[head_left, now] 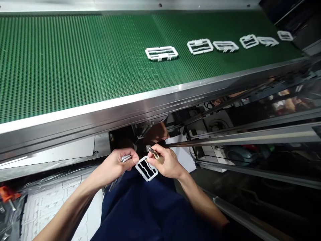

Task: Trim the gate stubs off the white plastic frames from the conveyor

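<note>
A white plastic frame [147, 172] with thin inner bars is held low, in front of the dark blue clothing. My left hand [122, 160] pinches its upper left corner and also has grey metal pieces in its fingers. Closed round a small metal tool [154, 153] is my right hand [164, 160], whose fingers also touch the frame's upper right side. What kind of tool it is I cannot make out.
Above the hands runs a green conveyor belt [75, 60] with a metal edge [140, 100]. Several white frames [162, 53] lie on its right part. Metal rails [250, 135] stretch to the right; an orange-handled tool [8, 194] lies at lower left.
</note>
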{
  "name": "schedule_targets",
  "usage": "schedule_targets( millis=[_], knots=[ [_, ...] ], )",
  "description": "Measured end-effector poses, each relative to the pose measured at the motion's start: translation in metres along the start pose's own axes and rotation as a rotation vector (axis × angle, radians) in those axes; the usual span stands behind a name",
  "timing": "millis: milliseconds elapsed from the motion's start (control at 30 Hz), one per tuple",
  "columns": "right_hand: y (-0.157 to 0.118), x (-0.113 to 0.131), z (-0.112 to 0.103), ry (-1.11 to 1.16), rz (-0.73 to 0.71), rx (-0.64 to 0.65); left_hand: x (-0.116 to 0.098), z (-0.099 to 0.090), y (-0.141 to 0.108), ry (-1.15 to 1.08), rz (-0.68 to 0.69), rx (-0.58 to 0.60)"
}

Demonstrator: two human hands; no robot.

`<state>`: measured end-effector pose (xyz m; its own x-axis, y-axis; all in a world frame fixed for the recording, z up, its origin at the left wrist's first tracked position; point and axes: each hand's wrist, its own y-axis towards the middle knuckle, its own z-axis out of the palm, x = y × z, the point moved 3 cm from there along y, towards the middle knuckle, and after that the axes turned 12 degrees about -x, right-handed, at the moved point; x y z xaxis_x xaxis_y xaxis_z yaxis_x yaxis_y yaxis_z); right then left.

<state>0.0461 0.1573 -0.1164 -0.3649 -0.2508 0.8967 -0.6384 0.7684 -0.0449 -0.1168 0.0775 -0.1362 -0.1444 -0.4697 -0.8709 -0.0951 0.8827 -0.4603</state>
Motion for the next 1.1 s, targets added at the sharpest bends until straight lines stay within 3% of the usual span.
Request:
schedule_targets(
  millis=[133,333,567,767,933,1100],
  knots=[
    [0.000,-0.004,0.005,0.050,-0.020,0.054,0.002,0.000,-0.003,0.062,0.050,0.010],
    [-0.001,-0.013,0.010,0.070,0.002,0.126,0.009,-0.001,-0.012,-0.055,-0.012,0.068],
    [0.001,-0.013,0.013,-0.015,-0.035,0.215,0.002,-0.003,-0.011,0.107,0.040,0.034],
    [0.000,-0.015,0.018,-0.021,-0.075,0.255,-0.006,0.000,-0.014,0.308,0.187,0.053],
    [-0.001,-0.015,0.023,0.043,-0.077,0.288,-0.003,0.002,-0.020,0.080,0.326,0.006],
    [-0.003,-0.018,0.032,0.193,0.011,0.247,0.012,0.007,-0.025,-0.223,0.263,-0.031]
  ],
)
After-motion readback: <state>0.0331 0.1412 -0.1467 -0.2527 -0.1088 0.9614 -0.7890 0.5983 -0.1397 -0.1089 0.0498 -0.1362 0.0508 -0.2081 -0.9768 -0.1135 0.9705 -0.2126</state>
